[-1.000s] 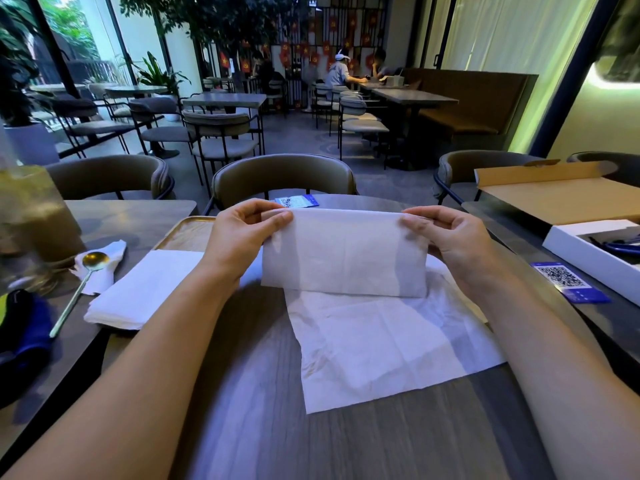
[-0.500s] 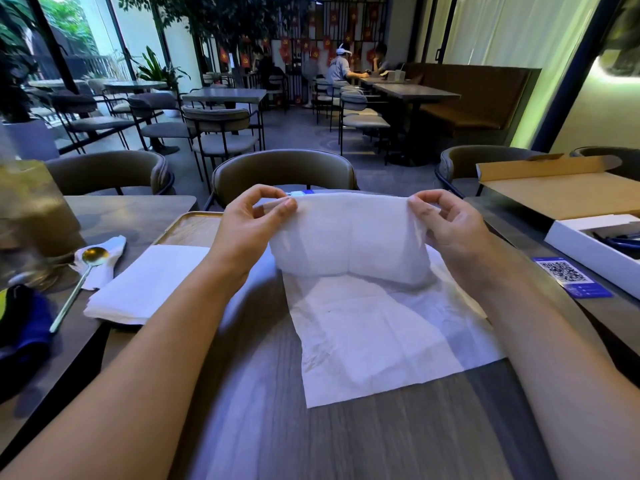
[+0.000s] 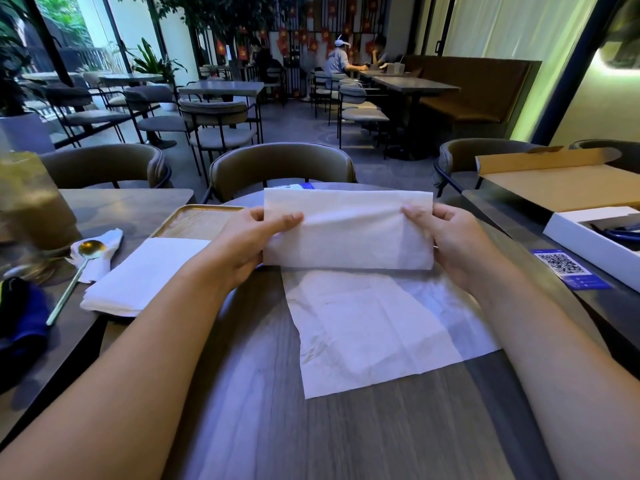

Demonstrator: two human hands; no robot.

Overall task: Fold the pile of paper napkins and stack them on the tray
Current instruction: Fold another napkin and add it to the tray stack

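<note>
Above the round table, I hold a folded napkin stretched flat between both hands, clear of the wood. My left hand pinches its left edge, thumb lying across the front of the paper and the other fingers tucked behind it. My right hand pinches the right edge the same way, thumb in front, the rest hidden behind the sheet. Under the held piece an unfolded napkin lies flat and creased on the table, near my right forearm. To my left I see the tray, and a stack of folded napkins lies on its near part and hangs over its near edge. Further left, a gold spoon rests on a crumpled tissue. At my right sits a QR card beside an open white box.
</note>
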